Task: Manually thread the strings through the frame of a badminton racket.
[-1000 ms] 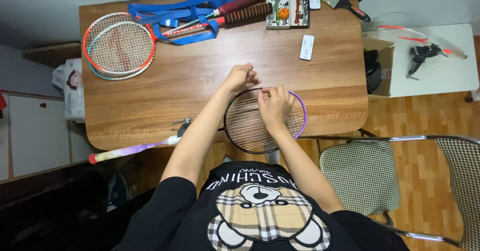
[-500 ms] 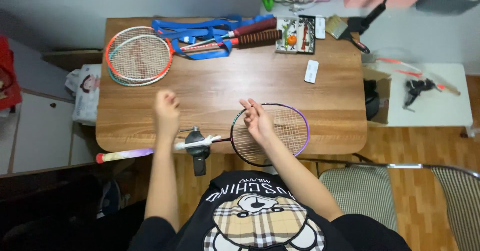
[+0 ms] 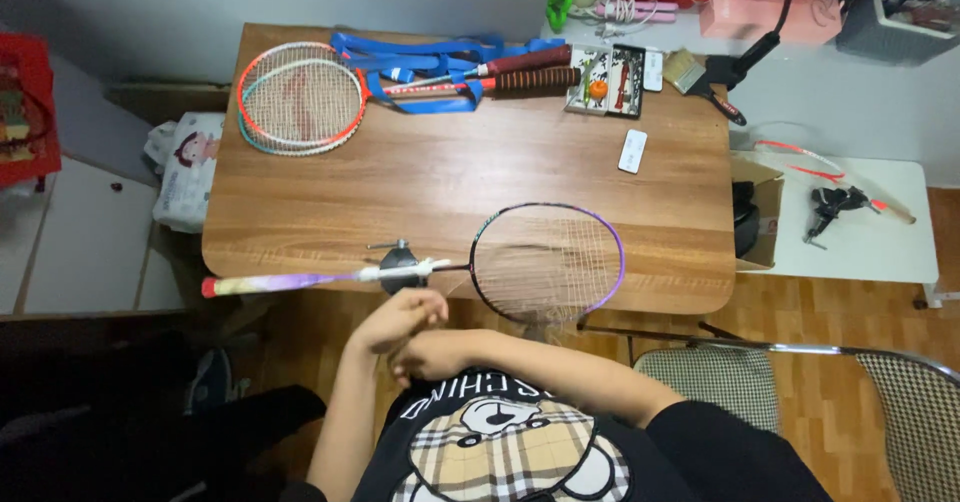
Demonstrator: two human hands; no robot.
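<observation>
Hands meet below the near edge of the wooden counter [image 3: 330, 192]: my left hand [image 3: 400, 319] and right hand [image 3: 432, 355] touch each other, holding nothing, fingers loosely curled. Just above them a purple-framed badminton racket [image 3: 547, 262] lies flat along the counter's near edge, head to the right, handle overhanging left. An orange-and-white racket [image 3: 300, 98] rests at the far left corner.

Three badminton rackets lie on the tabletop [image 3: 300, 202]: one purple-framed racket [image 3: 545, 260] at six o'clock and two stacked orange-and-white rackets [image 3: 300, 97] at eleven o'clock. One blue racket cover [image 3: 420, 62] sits at twelve o'clock, with one small white remote [image 3: 632, 150] and one brush [image 3: 686, 70] at two o'clock.
</observation>
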